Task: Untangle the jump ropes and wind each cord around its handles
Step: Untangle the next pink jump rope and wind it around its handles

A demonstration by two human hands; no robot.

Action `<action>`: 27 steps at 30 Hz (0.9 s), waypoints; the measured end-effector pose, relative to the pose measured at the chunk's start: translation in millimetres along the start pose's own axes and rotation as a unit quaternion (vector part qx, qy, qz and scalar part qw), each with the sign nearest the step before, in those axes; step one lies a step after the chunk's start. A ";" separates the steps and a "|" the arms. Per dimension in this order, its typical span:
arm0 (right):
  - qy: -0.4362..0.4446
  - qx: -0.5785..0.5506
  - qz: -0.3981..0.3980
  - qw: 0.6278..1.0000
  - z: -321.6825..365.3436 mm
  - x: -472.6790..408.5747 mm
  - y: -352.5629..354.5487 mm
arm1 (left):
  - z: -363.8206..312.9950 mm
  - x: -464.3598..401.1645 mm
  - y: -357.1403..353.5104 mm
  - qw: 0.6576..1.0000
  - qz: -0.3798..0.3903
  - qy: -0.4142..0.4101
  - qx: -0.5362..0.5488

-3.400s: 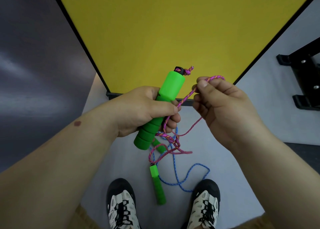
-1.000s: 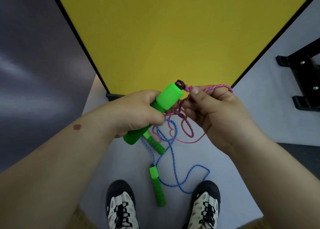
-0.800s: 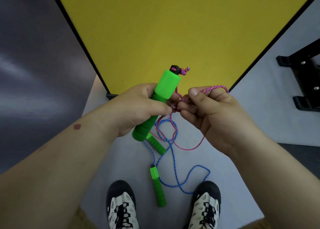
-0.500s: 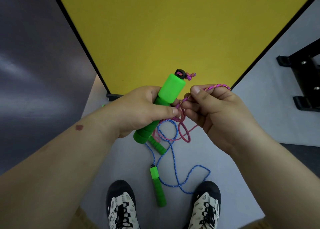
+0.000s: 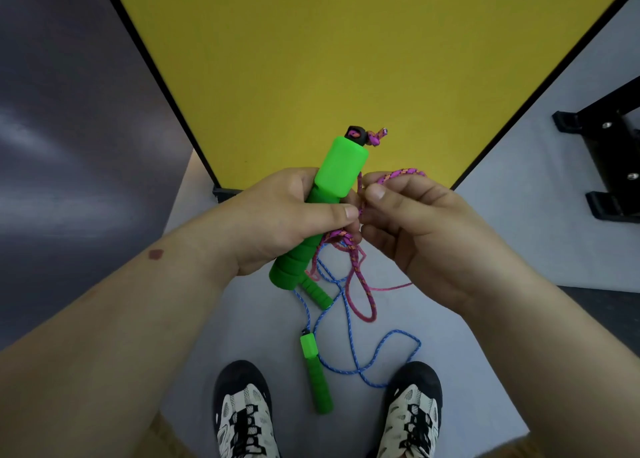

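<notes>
My left hand (image 5: 277, 218) grips a thick green foam handle (image 5: 341, 170), tilted with its black cap and a pink knot at the top. Beside it, my right hand (image 5: 419, 229) pinches the pink cord (image 5: 401, 173) between thumb and fingers, right against the handle. A loop of pink cord (image 5: 363, 295) hangs below both hands. On the floor lies the blue cord (image 5: 381, 347) with two slimmer green handles, one (image 5: 317, 374) between my shoes and one (image 5: 317, 293) partly hidden under the held handle. Pink and blue cords cross below my hands.
A yellow panel (image 5: 311, 59) with a black frame stands just ahead. A black metal stand (image 5: 609, 167) sits on the grey floor at right. A dark wall fills the left side. My two shoes (image 5: 242, 412) are at the bottom edge.
The handle has tipped up and down in my left hand while my right hand stayed close to it. The hanging pink loop has dropped lower and longer than half a second ago.
</notes>
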State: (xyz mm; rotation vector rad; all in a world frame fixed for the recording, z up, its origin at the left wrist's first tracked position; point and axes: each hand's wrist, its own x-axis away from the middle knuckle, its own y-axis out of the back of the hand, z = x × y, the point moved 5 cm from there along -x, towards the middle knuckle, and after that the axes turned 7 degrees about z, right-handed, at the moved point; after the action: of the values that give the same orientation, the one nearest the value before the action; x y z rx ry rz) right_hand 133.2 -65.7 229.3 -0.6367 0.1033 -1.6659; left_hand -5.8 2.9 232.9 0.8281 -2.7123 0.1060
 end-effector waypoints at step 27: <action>0.016 0.009 -0.051 0.999 5.9 0.7 8.6 | -1.4 3.1 -0.5 1.000 -0.006 0.029 -0.002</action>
State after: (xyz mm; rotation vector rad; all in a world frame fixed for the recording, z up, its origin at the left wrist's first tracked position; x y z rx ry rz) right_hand 143.5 -66.5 231.0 -0.6100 0.0808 -1.7734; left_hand -7.6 1.0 235.3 0.8266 -2.6516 0.1192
